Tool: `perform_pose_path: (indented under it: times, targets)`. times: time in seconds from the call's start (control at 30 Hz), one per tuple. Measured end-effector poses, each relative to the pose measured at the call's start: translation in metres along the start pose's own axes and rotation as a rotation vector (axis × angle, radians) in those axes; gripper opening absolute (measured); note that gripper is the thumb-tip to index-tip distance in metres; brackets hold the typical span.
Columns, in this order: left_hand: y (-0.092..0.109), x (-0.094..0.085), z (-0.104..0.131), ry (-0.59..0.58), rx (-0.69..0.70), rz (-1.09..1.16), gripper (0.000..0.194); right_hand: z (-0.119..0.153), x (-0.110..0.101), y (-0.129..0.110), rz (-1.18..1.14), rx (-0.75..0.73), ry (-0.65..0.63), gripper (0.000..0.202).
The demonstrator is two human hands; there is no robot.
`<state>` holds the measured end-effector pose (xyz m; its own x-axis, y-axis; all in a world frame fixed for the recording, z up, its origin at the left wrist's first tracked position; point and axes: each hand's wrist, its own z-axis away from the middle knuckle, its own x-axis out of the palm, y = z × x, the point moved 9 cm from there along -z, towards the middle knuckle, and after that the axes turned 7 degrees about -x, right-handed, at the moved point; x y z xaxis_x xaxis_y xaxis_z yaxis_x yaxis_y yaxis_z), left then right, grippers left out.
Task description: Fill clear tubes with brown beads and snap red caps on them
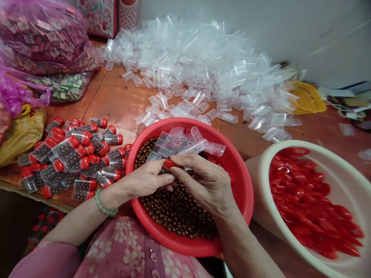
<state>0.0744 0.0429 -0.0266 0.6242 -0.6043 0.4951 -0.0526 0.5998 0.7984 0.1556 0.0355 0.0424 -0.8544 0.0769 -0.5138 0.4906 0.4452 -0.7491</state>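
The red cap (169, 163) is sitting right at the fingers, between the two hands and above the near-left part of the brown beads (179, 204). The right hand (207, 181) is pinching it between thumb and forefinger, reaching in from the right, while the left hand (153, 177) is meeting it from the left, so neither hand is clearly nearer. The cap's visible length is running roughly left to right; whatever is lying beneath it is being hidden by the fingers. The left fingers are curling under with the thumb laid over, but I cannot tell whether they are grasping a tube or only bracing the cap.

Under both hands, the red basin (248, 193) is holding the loose beads, with a cluster of clear tubes (175, 135) lying on its far side, just beyond the fingers. To the right, the cream basin (265, 170) is standing near the red one and is holding a heap of red caps (307, 204). To the left, finished-looking bead-filled tubes (78, 150) with red tops are lying piled on the worktop (107, 87). Beyond the red basin, a broad heap of empty tubes (203, 69) is spreading toward the wall, with a yellow basket (308, 98) resting at its right end. At the far left, a purple bag (49, 34) is bulging with small printed pieces, and a yellow bag (23, 133) is slumping nearer, its contents hidden.
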Motion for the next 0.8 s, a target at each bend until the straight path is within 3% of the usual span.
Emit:
perform_pose_path:
  times: [0.1,0.23,0.43,0.57,0.8]
  targets:
    - [-0.005,0.0,-0.001,-0.004,-0.026,-0.056,0.014,-0.003,0.002,-0.008,0.051,-0.077,-0.055,0.018]
    - [-0.007,-0.001,0.0,0.007,-0.037,-0.004,0.017,0.001,0.004,-0.016,0.121,-0.158,-0.037,0.023]
    - [-0.006,0.0,0.001,-0.019,-0.009,0.206,0.047,0.013,0.027,-0.024,0.42,-0.257,-0.156,0.085]
    - [-0.006,0.006,0.001,-0.071,-0.002,0.261,0.051,0.017,0.03,-0.031,0.606,-0.353,-0.083,0.068]
    - [-0.01,0.008,0.006,-0.121,-0.003,0.313,0.046,0.016,0.028,-0.038,0.612,-0.425,-0.036,0.056]
